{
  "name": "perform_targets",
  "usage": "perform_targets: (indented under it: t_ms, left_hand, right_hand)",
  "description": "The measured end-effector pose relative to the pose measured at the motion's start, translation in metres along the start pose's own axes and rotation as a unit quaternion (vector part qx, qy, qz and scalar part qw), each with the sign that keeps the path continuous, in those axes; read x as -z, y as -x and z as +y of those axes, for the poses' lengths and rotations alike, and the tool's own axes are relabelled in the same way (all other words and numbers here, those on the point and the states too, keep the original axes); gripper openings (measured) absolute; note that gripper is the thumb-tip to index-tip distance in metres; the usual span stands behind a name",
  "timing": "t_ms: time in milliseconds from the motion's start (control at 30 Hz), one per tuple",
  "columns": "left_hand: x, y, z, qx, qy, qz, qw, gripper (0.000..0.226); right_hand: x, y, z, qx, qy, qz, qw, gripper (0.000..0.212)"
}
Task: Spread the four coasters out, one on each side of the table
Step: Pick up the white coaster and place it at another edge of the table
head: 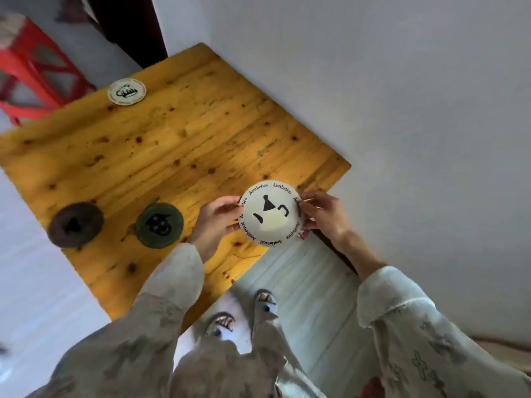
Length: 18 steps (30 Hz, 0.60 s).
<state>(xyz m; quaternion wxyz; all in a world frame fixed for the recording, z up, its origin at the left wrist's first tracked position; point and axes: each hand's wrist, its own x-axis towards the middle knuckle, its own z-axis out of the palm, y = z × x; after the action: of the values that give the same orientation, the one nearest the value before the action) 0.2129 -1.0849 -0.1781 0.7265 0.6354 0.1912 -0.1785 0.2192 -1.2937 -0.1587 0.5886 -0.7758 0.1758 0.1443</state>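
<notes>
A white round coaster (270, 214) printed with a teapot and the word "Aesthetics" is held over the near right edge of the yellow wooden table (178, 145). My left hand (218, 219) grips its left rim and my right hand (319, 214) grips its right rim. A dark green coaster (159, 225) with a black face lies flat to the left of my left hand. A brown coaster (75, 224) lies further left, near that edge. Another white coaster (126, 91) with a dark drawing rests at the far edge of the table.
A red plastic stool (34, 70) stands beyond the table's far left. A white wall (402, 110) runs along the table's right side. My slippered feet (244, 314) stand on pale floorboards just off the table's near edge.
</notes>
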Motion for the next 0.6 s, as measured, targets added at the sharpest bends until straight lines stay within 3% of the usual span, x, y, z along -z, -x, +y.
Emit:
perform_targets:
  t_ms: [100,267,400,600]
  left_hand:
    - [-0.004,-0.007,-0.012,0.039,0.027,0.045,0.998,0.014]
    - [0.006,-0.022,-0.036,0.099,0.059,0.129,0.985,0.023]
    - [0.021,-0.036,-0.067,0.141,0.045,0.146,0.978,0.02]
    - [0.035,-0.05,-0.116,0.197,0.074,0.187,0.96,0.023]
  right_hand:
    - [-0.002,-0.024,0.005,-0.007,0.038,-0.035,0.999,0.011]
    - [-0.026,-0.057,0.022,-0.03,0.099,-0.099,0.99,0.007]
    - [-0.055,-0.078,0.039,-0.063,0.123,-0.13,0.982,0.023]
    - [-0.088,-0.103,0.07,-0.111,0.187,-0.157,0.963,0.029]
